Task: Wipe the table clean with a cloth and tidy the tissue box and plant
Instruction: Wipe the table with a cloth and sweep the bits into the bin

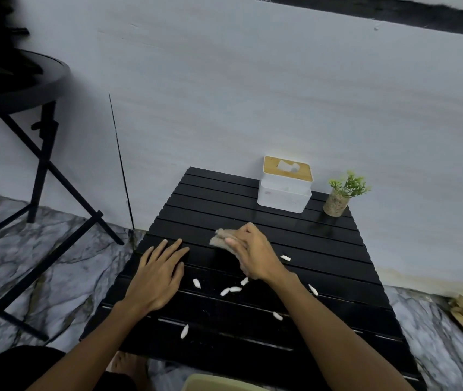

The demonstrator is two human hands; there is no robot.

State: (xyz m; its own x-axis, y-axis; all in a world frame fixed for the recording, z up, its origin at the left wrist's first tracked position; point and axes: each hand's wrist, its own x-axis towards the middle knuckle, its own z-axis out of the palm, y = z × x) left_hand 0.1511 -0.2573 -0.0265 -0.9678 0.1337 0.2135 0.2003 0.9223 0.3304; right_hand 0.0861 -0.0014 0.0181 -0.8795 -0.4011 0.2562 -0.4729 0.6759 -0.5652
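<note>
Beige cloth (220, 237) sits gripped in the right hand (252, 253), left hand (158, 273) flat on the table (323, 249) alongside.

A black slatted table (323, 249) carries a tissue box (284, 190) at its far edge. Just right of the box stands a plant (337, 198). Nearer than the box lie a cloth (221, 237) and scattered white scraps (235, 289).

The left hand (158, 280) and right hand (252, 255) lead back into bare forearms (323, 320). Below the left hand, black clothing (13, 368) covers a leg, with a bare foot (130, 365) showing beside it.
</note>
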